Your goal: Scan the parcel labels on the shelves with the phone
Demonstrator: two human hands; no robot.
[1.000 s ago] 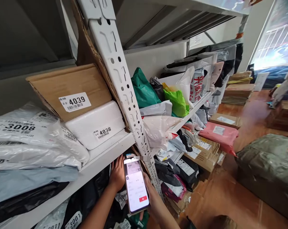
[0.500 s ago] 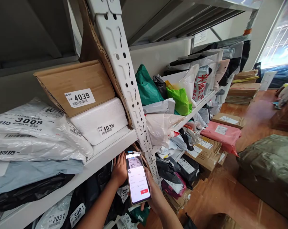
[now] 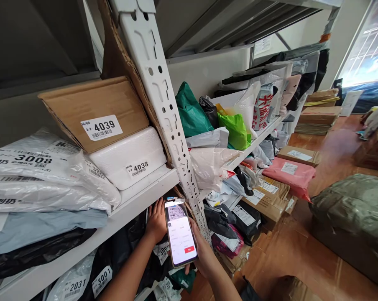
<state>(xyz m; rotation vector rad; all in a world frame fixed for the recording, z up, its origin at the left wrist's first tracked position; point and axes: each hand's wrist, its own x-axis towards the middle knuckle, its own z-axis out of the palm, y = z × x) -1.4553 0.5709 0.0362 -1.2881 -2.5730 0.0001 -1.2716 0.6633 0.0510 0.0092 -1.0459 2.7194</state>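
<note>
At six o'clock, the right hand [image 3: 202, 247] wraps the phone [image 3: 182, 239]. At the phone's ten o'clock, below the shelf [image 3: 141, 194], the left hand [image 3: 157, 222] has fingers extended; whether it grips anything is hidden. Scanning seems in hand; the next move calls for a steady phone.

1 head-worn camera looks forward and down at nearby shelving [image 3: 151, 190].

The phone screen [image 3: 181, 236] looks glossy, the box [image 3: 93, 104] matt cardboard.

White phone screen [image 3: 178, 236], red button [image 3: 189, 249], brown carton [image 3: 96, 102], pink parcel [image 3: 297, 179]
</note>
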